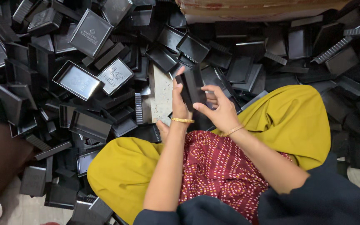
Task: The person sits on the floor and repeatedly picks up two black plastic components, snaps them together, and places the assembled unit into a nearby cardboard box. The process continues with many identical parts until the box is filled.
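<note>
A small black box (pixel 191 88) is held upright between the two hands above the lap, the left hand (pixel 180 104) being closed against its left side with the fingers behind it, while the right hand (pixel 218 109) is curled round its lower right edge with the thumb pressed on the front. The box is kept just over the knees, which are covered in yellow cloth (pixel 288 121), and close above a bare patch of floor (pixel 162 98). A heap of black boxes and lids (pixel 80 79) is spread over the floor all round, with a cardboard carton (pixel 255 9) seen at the top edge.
</note>
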